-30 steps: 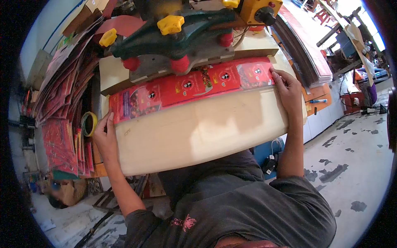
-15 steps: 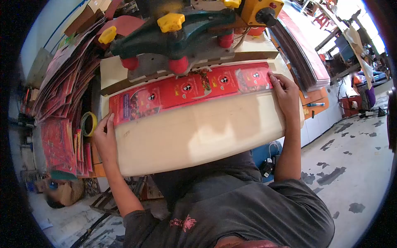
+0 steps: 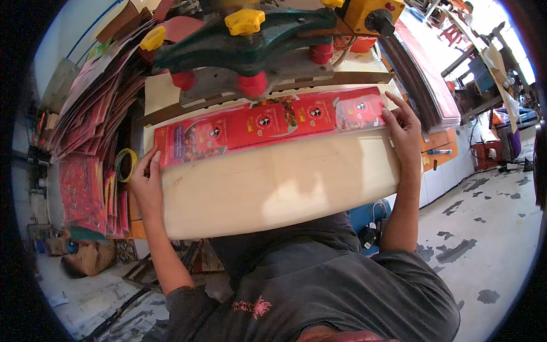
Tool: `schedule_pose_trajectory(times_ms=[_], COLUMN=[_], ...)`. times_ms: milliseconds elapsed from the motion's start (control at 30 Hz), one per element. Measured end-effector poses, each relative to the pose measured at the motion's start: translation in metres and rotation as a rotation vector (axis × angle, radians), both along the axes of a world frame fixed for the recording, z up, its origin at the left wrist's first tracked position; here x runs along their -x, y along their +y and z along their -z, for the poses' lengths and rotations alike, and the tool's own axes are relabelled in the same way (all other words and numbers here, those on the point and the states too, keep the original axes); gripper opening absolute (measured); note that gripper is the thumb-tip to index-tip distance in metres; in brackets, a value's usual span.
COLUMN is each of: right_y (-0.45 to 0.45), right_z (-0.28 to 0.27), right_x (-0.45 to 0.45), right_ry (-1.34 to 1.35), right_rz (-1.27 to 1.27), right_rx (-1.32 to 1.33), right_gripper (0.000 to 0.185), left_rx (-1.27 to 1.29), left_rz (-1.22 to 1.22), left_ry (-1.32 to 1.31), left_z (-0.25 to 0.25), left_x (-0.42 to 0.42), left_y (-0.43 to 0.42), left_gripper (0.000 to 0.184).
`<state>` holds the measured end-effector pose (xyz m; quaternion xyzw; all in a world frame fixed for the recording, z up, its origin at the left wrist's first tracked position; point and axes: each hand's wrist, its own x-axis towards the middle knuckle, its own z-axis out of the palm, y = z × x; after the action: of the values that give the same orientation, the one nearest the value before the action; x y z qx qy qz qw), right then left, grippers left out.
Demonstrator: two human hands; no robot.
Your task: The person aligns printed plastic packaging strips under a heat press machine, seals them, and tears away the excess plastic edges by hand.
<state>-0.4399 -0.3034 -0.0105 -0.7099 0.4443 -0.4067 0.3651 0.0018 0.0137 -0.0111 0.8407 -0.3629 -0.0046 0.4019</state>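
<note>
A long red printed sheet (image 3: 239,130) with food pictures and small round logos lies across a pale padded board (image 3: 273,188), along the front of a green press. At its left end, my left hand (image 3: 147,181) pinches the edge between thumb and fingers. My right hand (image 3: 404,128) is at the opposite end, index finger stretched out past the corner and thumb beside the sheet's edge, the two spread apart. The green press head (image 3: 245,51), with yellow knobs and red collars, stands just behind the sheet.
Stacked red printed sheets (image 3: 85,114) lean at the left, with a yellow tape roll (image 3: 126,165) beside them. Another sheet stack (image 3: 424,85) lies at the right, near a blue pen (image 3: 440,151). A yellow control box (image 3: 373,17) sits above. Another person (image 3: 94,259) is at lower left.
My right index finger has lifted and spread away from the thumb at the sheet's right end. My left hand stays at the left end. The view has shifted slightly.
</note>
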Motion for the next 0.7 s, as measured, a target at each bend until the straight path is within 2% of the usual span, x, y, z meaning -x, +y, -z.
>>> schedule_pose_trajectory(times_ms=[133,367,467,700], right_y=[-0.003,-0.009,-0.007,0.002], right_z=[0.005,0.012,0.011,0.001], right_x=[0.003,0.009,0.008,0.017], right_ry=[-0.093,-0.141,-0.239,-0.363], right_rz=[-0.01,-0.008,-0.043,0.0], right_rx=[-0.052,-0.004,0.021,-0.061], right_gripper=[0.036,0.032,0.03,0.032], left_rx=[0.01,0.042,0.053,-0.058], left_rz=[0.01,0.013,0.005,0.081], left_ry=[-0.006,0.004,0.031,0.053], left_z=[0.001,0.003,-0.001,-0.01], left_x=[-0.002,-0.003,0.001,0.011], left_y=[0.001,0.005,0.006,0.028], left_gripper=[0.032,0.033,0.033,0.031])
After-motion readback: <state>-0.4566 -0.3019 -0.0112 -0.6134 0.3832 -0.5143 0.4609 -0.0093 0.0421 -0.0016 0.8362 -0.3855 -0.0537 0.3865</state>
